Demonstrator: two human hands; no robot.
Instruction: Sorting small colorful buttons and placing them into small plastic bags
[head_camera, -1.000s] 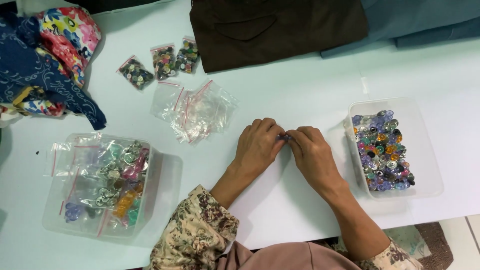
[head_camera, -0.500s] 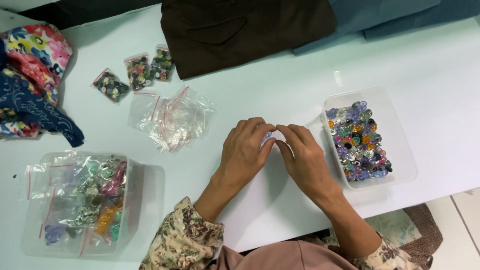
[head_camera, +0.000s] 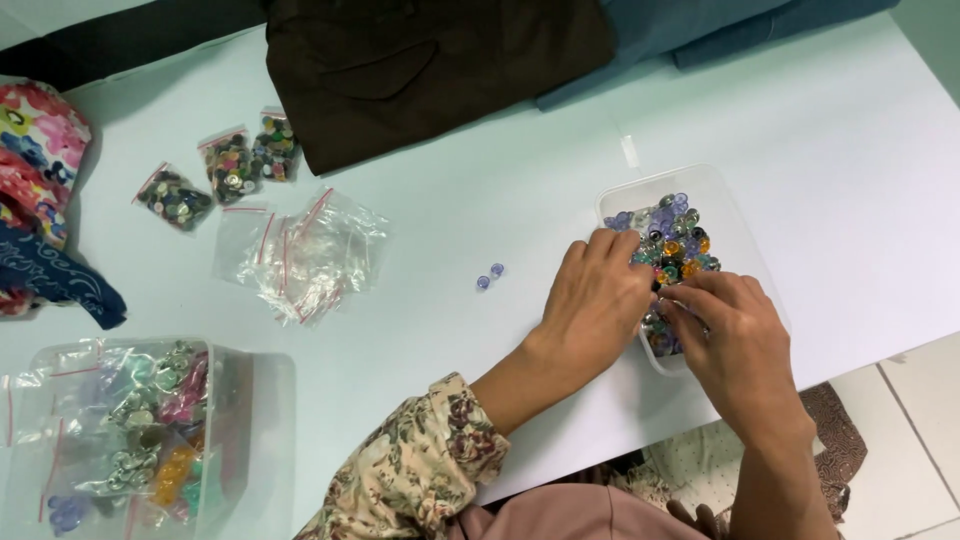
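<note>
— What lies nearest?

— At the near left, a clear plastic box (head_camera: 250, 420) stuffed with small bags of coloured bits, resting on the white table (head_camera: 480, 180). A floral sleeve (head_camera: 420, 470) comes up from the near edge toward the middle.

— And the hands?

— Both are at the clear tray of beads (head_camera: 720, 200), near the table's right edge. The left hand (head_camera: 595, 305) lies palm down over the tray's left rim, fingers loosely curled with the tips down among the beads; whether it grips any I cannot tell. The right hand (head_camera: 735, 335) sits just beside it on the near right, fingertips bunched together over the beads — pinched, it seems, though what they hold is hidden.

— Anything loose on the table?

— Two small purple beads (head_camera: 490, 277), lying side by side to the left of the hands, apart from the tray.

— Farther out?

— Left of those, a heap of empty clear zip bags (head_camera: 300, 255). Beyond it, three small filled bags (head_camera: 225, 170) in a row. At the far left edge, bright patterned cloth (head_camera: 40, 170). At the far side, a dark brown garment (head_camera: 430, 60), with blue fabric (head_camera: 690, 25) to its right.
</note>
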